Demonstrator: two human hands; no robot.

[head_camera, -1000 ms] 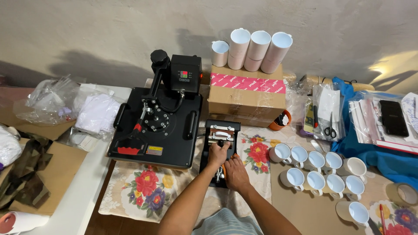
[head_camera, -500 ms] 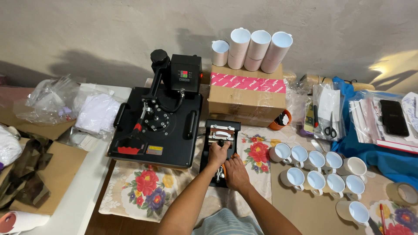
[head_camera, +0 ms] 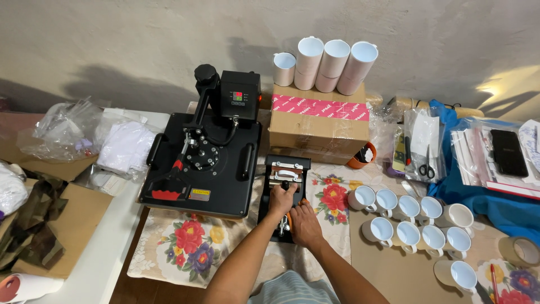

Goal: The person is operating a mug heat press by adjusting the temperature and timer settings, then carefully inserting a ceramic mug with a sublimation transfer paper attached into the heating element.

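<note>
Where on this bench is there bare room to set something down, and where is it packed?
Free: the floral cloth in front of the black flat heat press, left of the left hand; the brown paper below the white mugs. Crowded: around the small black mug press under the right hand, and the right end by the blue cloth.

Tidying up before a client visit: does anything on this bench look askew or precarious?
The white tubes lean tilted on the cardboard box. Otherwise nothing stands out: both hands, left hand and right hand, rest on the small mug press.
</note>
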